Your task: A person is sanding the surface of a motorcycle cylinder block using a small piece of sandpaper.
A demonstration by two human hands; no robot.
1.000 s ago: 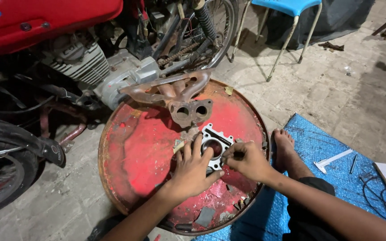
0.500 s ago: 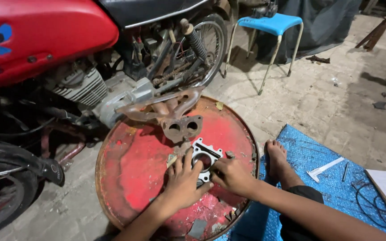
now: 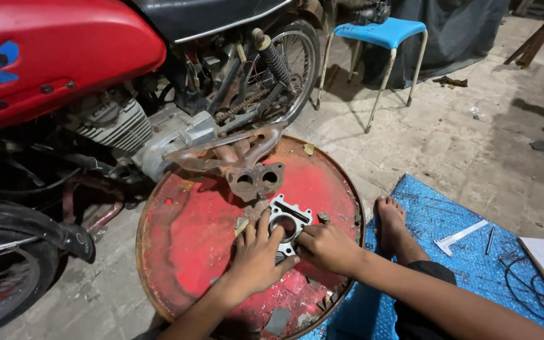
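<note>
Metal engine block (image 3: 288, 223) pressed flat on a red drum lid (image 3: 190, 245)
Left hand (image 3: 256, 261) spread open, right hand (image 3: 328, 247) curled on its edge; looks heavy, stiff, best gripped by its sides

A round metal lid (image 3: 184, 252) lies flat on the floor, a motorcycle (image 3: 96, 82) behind its far-left edge. On the lid's far edge rests an exhaust manifold (image 3: 247, 170); nearer, right of centre, a cylinder block (image 3: 288, 223) lies between the left hand (image 3: 256, 258) and right hand (image 3: 328, 249), apparently touching both. Right of the lid lies a mat (image 3: 467, 252); a stool (image 3: 385, 38) stands well behind
</note>
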